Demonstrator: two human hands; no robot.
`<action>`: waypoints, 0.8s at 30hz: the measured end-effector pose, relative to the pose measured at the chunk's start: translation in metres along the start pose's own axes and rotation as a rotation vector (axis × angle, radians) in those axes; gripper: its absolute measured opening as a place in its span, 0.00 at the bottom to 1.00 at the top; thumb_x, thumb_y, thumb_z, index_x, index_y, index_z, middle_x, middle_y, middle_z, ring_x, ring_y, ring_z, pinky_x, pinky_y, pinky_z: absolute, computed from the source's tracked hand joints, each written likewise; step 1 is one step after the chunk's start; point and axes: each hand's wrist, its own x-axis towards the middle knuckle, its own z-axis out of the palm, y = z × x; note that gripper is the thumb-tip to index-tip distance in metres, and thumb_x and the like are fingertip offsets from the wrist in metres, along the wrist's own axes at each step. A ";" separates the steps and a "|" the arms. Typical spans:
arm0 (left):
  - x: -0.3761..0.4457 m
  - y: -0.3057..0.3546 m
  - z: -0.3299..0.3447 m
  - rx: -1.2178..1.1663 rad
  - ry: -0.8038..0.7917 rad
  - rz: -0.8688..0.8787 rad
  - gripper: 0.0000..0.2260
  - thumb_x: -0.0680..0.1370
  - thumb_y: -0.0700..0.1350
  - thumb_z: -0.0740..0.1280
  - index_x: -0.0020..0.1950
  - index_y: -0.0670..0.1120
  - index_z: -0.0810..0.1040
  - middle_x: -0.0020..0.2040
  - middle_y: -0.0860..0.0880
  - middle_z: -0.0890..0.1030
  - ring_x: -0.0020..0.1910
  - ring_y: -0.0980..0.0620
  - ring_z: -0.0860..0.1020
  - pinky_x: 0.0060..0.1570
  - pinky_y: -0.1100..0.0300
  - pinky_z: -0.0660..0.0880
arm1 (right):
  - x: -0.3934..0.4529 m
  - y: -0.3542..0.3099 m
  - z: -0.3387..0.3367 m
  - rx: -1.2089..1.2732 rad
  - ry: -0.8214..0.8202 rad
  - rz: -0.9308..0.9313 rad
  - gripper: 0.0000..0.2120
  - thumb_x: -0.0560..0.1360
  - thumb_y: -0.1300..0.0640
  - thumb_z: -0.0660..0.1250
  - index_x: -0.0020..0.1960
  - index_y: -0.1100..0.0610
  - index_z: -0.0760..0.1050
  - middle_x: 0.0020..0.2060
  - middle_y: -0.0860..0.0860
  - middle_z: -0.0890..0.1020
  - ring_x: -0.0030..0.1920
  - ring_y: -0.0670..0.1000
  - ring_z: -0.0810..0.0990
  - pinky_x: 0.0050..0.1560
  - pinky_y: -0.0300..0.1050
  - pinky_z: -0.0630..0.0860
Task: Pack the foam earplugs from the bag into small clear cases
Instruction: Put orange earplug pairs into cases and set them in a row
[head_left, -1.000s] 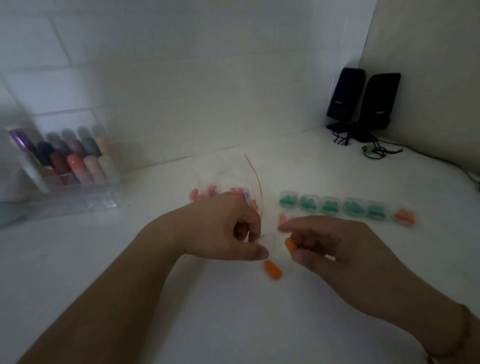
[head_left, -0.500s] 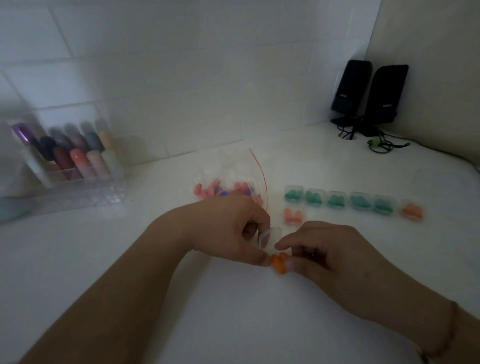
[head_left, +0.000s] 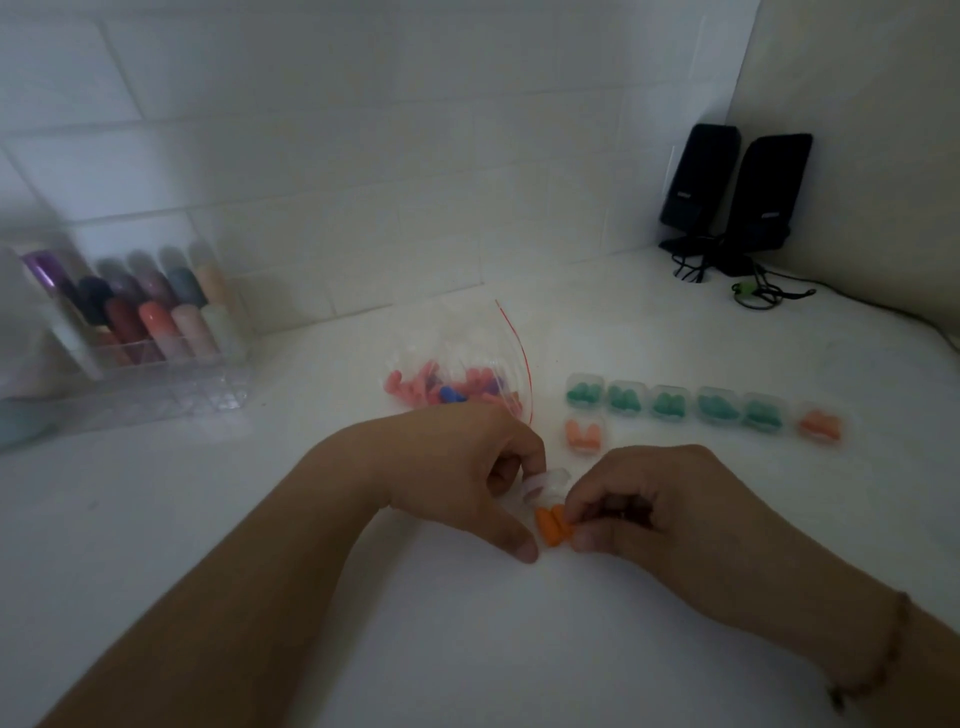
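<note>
My left hand (head_left: 457, 467) holds the small clear case (head_left: 543, 483) open with curled fingers, while my right hand (head_left: 649, 504) pinches two orange earplugs (head_left: 553, 525) at its mouth, low over the tabletop (head_left: 467, 649). If I let go early the foam could spring out, or the lid, blurred here, might snap onto a tip. The bag (head_left: 457, 379) and filled cases (head_left: 675, 405) lie close behind; open room is toward me.
</note>
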 end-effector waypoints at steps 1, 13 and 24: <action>0.000 0.000 0.000 -0.013 -0.004 -0.001 0.16 0.64 0.59 0.78 0.36 0.58 0.71 0.31 0.55 0.71 0.29 0.57 0.69 0.30 0.64 0.65 | -0.001 0.000 -0.005 -0.025 -0.025 0.012 0.09 0.68 0.55 0.77 0.37 0.41 0.80 0.38 0.36 0.80 0.39 0.41 0.78 0.38 0.30 0.70; -0.003 -0.003 -0.004 -0.202 -0.061 -0.014 0.16 0.66 0.56 0.78 0.50 0.56 0.78 0.39 0.51 0.76 0.34 0.58 0.71 0.36 0.57 0.71 | -0.003 0.007 -0.004 -0.141 -0.042 -0.076 0.23 0.68 0.46 0.74 0.59 0.32 0.71 0.47 0.39 0.74 0.40 0.49 0.74 0.39 0.40 0.74; -0.003 -0.003 -0.002 -0.139 -0.064 -0.017 0.18 0.67 0.54 0.78 0.53 0.54 0.78 0.41 0.50 0.77 0.37 0.54 0.75 0.39 0.56 0.73 | -0.010 0.006 0.005 -0.359 -0.004 -0.144 0.15 0.68 0.37 0.64 0.53 0.38 0.76 0.55 0.34 0.72 0.49 0.37 0.74 0.44 0.38 0.75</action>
